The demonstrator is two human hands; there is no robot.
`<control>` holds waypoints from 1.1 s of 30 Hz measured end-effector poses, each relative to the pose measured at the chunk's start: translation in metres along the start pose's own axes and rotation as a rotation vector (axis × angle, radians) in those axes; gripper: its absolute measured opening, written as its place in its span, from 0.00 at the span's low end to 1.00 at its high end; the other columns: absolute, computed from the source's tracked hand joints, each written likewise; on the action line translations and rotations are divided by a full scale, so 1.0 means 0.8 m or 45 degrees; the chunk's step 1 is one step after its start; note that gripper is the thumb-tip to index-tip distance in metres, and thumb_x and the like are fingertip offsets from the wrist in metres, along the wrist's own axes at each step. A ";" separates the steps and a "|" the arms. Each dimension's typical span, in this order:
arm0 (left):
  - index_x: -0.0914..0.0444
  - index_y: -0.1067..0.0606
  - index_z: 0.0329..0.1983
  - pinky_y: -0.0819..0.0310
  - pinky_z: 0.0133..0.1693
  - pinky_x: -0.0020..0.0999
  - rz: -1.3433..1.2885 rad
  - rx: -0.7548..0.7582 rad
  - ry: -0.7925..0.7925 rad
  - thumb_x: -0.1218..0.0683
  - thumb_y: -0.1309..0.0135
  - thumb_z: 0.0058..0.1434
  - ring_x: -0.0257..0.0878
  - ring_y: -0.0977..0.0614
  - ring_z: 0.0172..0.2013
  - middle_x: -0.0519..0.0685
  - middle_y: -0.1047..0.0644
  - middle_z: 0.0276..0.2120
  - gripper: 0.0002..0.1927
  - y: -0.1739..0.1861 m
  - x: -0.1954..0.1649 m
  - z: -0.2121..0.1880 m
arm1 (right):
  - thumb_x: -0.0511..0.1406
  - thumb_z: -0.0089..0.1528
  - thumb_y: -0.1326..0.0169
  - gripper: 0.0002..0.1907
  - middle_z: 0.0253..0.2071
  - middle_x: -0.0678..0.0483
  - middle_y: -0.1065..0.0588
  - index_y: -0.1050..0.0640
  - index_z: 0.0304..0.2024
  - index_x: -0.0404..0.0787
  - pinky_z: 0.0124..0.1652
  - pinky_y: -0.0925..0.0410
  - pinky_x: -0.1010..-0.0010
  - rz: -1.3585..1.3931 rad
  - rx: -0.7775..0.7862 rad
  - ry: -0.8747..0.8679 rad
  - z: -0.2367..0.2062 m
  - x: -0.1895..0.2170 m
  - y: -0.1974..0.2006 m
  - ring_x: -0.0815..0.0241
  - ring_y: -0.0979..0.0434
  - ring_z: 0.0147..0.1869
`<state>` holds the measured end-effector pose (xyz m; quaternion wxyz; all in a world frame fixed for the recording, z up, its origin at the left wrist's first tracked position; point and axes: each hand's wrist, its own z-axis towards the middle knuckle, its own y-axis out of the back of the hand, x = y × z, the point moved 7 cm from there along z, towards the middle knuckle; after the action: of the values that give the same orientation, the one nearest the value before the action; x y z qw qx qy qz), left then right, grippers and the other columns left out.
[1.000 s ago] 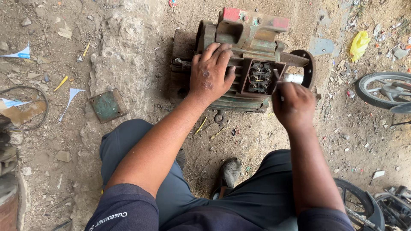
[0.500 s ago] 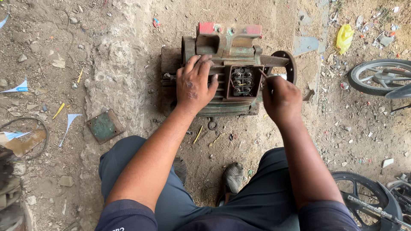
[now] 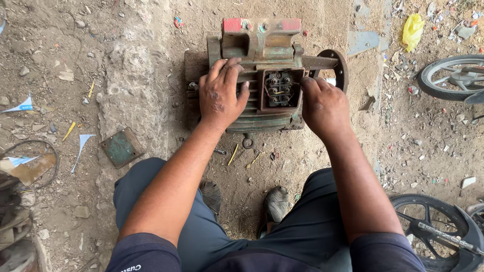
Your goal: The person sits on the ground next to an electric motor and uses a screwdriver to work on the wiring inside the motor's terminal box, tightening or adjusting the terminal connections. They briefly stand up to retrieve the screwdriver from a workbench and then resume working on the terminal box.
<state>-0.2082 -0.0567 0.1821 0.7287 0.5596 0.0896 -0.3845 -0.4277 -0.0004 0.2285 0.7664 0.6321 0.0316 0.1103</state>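
Flat, even daylight; sharp focus

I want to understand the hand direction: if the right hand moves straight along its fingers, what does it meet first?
The right hand points up and slightly left, so it would probably first meet the open terminal box on the motor; depth is unclear.

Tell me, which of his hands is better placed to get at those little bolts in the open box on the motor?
Probably the right hand: its fingers lie at the edge of the open terminal box, beside the studs. The left hand is spread flat on the ribbed motor body, seemingly steadying it.
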 end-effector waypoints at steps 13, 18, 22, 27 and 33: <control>0.60 0.29 0.54 0.35 0.55 0.52 0.013 -0.020 0.004 0.52 0.41 0.63 0.47 0.29 0.64 0.45 0.25 0.61 0.18 0.000 0.000 0.001 | 0.32 0.70 0.47 0.07 0.41 0.44 0.21 0.24 0.50 0.39 0.39 0.28 0.53 0.204 -0.116 -0.031 -0.008 -0.009 0.006 0.41 0.20 0.41; 0.60 0.30 0.55 0.35 0.55 0.52 -0.013 -0.015 0.015 0.52 0.41 0.63 0.47 0.29 0.65 0.46 0.25 0.61 0.19 0.000 -0.001 0.000 | 0.33 0.70 0.46 0.05 0.39 0.46 0.20 0.24 0.48 0.39 0.35 0.28 0.55 0.163 -0.101 -0.050 -0.006 -0.007 -0.005 0.45 0.19 0.37; 0.59 0.30 0.54 0.36 0.54 0.51 -0.003 -0.003 0.018 0.52 0.41 0.62 0.48 0.29 0.64 0.47 0.25 0.61 0.18 -0.001 0.001 -0.001 | 0.34 0.73 0.45 0.04 0.39 0.48 0.20 0.24 0.47 0.39 0.33 0.27 0.60 0.185 -0.165 -0.019 -0.002 -0.005 -0.005 0.49 0.18 0.36; 0.59 0.30 0.54 0.36 0.56 0.52 0.018 -0.018 0.005 0.52 0.41 0.63 0.49 0.30 0.65 0.48 0.26 0.63 0.18 -0.004 0.006 -0.002 | 0.35 0.74 0.43 0.05 0.36 0.48 0.20 0.23 0.45 0.39 0.28 0.29 0.61 0.104 -0.021 -0.054 0.001 -0.005 -0.017 0.51 0.19 0.30; 0.58 0.29 0.54 0.35 0.55 0.54 0.000 -0.046 0.002 0.51 0.41 0.63 0.50 0.30 0.65 0.48 0.26 0.63 0.18 -0.019 0.021 -0.007 | 0.28 0.73 0.43 0.04 0.40 0.47 0.21 0.21 0.49 0.40 0.43 0.27 0.58 0.298 -0.272 0.034 -0.010 0.001 0.025 0.46 0.20 0.43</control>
<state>-0.2051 -0.0607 0.1590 0.7386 0.5465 0.0972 -0.3825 -0.4310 0.0106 0.2464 0.8106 0.5449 -0.0441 0.2100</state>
